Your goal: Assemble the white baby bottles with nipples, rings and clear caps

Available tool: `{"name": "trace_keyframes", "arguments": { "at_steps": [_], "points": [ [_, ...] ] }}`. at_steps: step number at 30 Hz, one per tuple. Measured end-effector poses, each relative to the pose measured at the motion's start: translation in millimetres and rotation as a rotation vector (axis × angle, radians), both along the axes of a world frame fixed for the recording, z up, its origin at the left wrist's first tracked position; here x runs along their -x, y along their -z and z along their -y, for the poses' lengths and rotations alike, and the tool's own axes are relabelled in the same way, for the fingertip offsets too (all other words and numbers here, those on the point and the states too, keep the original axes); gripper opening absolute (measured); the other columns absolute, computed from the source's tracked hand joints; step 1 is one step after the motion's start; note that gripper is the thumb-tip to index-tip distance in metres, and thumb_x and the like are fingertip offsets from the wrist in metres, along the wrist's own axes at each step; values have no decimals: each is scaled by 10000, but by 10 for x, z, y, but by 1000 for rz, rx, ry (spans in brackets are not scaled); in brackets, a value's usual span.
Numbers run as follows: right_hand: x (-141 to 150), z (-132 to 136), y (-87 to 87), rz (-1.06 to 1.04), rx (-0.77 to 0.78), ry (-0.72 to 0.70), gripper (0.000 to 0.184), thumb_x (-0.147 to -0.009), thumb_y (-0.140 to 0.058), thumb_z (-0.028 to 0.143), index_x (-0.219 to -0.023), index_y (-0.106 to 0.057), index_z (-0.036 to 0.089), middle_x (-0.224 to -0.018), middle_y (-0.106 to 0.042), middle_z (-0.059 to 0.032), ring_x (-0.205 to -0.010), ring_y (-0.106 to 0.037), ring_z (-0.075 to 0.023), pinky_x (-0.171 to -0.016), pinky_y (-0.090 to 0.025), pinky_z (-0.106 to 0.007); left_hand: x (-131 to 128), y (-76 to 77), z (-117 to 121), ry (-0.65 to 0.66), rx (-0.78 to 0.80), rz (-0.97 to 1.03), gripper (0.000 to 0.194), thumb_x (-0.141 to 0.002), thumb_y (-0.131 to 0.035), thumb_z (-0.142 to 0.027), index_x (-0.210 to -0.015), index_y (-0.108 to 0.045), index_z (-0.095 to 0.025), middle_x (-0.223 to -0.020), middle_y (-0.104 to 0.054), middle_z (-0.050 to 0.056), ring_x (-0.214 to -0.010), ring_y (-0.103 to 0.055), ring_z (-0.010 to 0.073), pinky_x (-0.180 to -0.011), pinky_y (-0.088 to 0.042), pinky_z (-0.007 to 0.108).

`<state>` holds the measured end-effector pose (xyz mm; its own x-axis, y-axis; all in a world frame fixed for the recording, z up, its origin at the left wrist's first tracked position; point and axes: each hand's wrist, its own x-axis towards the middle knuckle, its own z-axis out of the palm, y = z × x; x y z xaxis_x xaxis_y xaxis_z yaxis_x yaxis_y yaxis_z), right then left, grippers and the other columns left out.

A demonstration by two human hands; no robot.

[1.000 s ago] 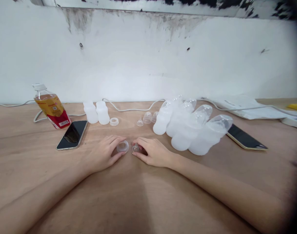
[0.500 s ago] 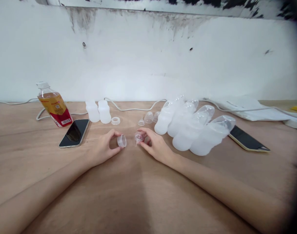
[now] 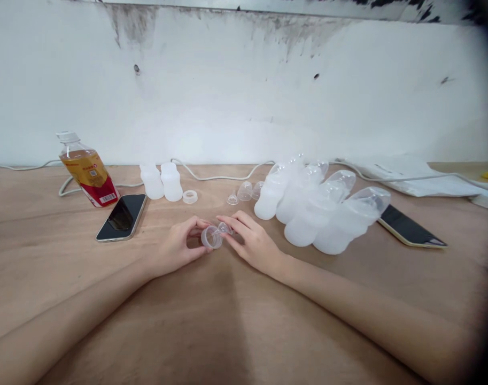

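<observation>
My left hand [image 3: 178, 247] grips a clear screw ring [image 3: 211, 238] by its edge, the opening facing right and up. Pinched in my right hand [image 3: 255, 243] is a clear bottle nipple [image 3: 224, 228], its tip pointing left at the ring's opening. Whether the tip is inside the ring or just in front of it I cannot tell. Beyond my hands, another screw ring [image 3: 190, 197] lies flat beside two white baby bottles [image 3: 171, 183] without tops. Another nipple [image 3: 232, 198] and two clear domed caps [image 3: 245, 191] stand on the wooden table [image 3: 147, 321].
Several capped baby bottles [image 3: 303, 206] cluster right of centre. A phone [image 3: 121, 217] and a drink bottle [image 3: 89, 174] are at left, another phone [image 3: 412, 227] at right. A white cable [image 3: 223, 179] runs along the wall, near a white bag [image 3: 408, 176].
My right hand has turned the nipple so its tip points left. Both hands have lifted their parts and brought them together, the ring now tilted with its opening toward the nipple.
</observation>
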<state>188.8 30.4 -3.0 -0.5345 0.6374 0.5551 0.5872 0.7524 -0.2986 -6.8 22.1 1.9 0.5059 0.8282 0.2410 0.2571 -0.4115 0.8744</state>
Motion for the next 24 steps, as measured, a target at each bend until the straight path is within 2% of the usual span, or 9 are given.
{"name": "trace_keyframes", "arguments": {
  "at_steps": [4, 9, 11, 16, 20, 22, 24],
  "points": [
    [-1, 5, 8, 33, -14, -64, 407, -845, -362, 152, -1252, -370, 145, -960, -470, -94, -872, -475, -167, -781, -451, -305, 13, -3, 3, -14, 29, 21, 256, -718, -592, -194, -939, -464, -173, -1050, -591, 65, -970, -579, 184, -893, -452, 399],
    [28, 5, 9, 60, -158, -146, 549, -821, -330, 70, -1346, -188, 141, -954, -423, -109, -876, -427, -184, -765, -451, -349, 7, 0, -8, -31, 74, 69, 247, -725, -594, -220, -918, -450, -165, -1019, -597, 60, -957, -584, 181, -882, -461, 384],
    [37, 0, 11, 58, -202, -170, 578, -803, -325, 39, -1351, -166, 129, -936, -421, -110, -863, -418, -187, -745, -456, -355, 5, 3, -15, -35, 90, 74, 258, -720, -602, -226, -918, -450, -162, -1024, -597, 63, -965, -581, 186, -885, -458, 380],
    [36, 3, -3, 16, -212, -154, 449, -820, -331, 36, -1265, -319, 100, -885, -488, -100, -828, -441, -176, -748, -456, -344, 4, 0, -16, -31, 119, 101, 270, -717, -609, -237, -917, -443, -165, -1052, -597, 68, -989, -572, 194, -891, -452, 381],
    [37, 14, -16, -91, -171, -185, 188, -831, -410, 88, -989, -504, 127, -865, -564, -83, -831, -488, -163, -756, -460, -316, 9, -11, -5, -38, 104, 107, 287, -711, -613, -235, -932, -442, -168, -1092, -583, 70, -1002, -566, 193, -899, -446, 391],
    [42, 12, -17, -103, -166, -217, 139, -832, -417, 92, -906, -527, 134, -863, -578, -83, -839, -500, -159, -759, -463, -310, 14, -19, -1, -35, 88, 99, 285, -713, -609, -231, -936, -443, -166, -1108, -572, 71, -994, -569, 188, -891, -453, 385],
    [47, 7, -16, -98, -169, -239, 139, -831, -423, 97, -908, -535, 129, -878, -587, -87, -851, -505, -158, -772, -464, -309, 17, -24, 0, -35, 68, 89, 278, -718, -602, -227, -938, -444, -163, -1111, -564, 72, -987, -571, 183, -885, -460, 379]
  ]
}}
